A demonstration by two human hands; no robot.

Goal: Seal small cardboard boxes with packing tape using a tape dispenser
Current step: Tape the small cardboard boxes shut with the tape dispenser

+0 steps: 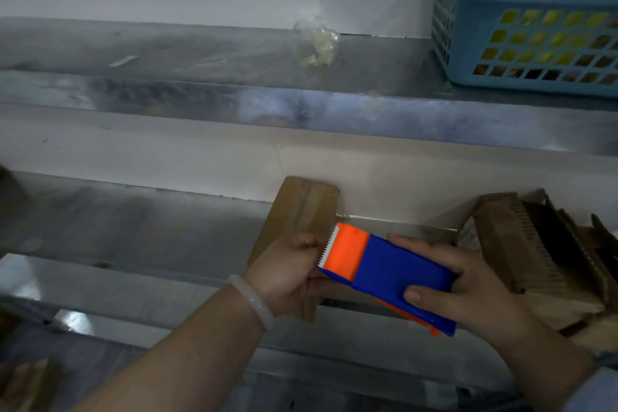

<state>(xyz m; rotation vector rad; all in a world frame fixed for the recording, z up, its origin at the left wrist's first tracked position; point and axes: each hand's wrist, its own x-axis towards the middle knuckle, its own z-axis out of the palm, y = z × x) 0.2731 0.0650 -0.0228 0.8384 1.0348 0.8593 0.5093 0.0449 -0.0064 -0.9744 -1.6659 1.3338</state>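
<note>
Steel bench (140, 227), dim, against a pale wall. Near: right hand (475, 291) grips the blue-orange tape dispenser (384, 271); left hand (291, 271) closed on a small cardboard box (301, 211). Right: flattened cardboard (535, 251). Far shelf: blue basket (528, 37).

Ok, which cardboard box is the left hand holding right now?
The closed box left of the tape dispenser; the left hand grips it. The opened box sits behind the right hand.

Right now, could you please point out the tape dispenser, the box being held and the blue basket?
tape dispenser (398, 269), head view, on its blue body.
box (302, 207), head view, on its upper face above the left hand.
blue basket (501, 7), head view, on its front rim.
</note>
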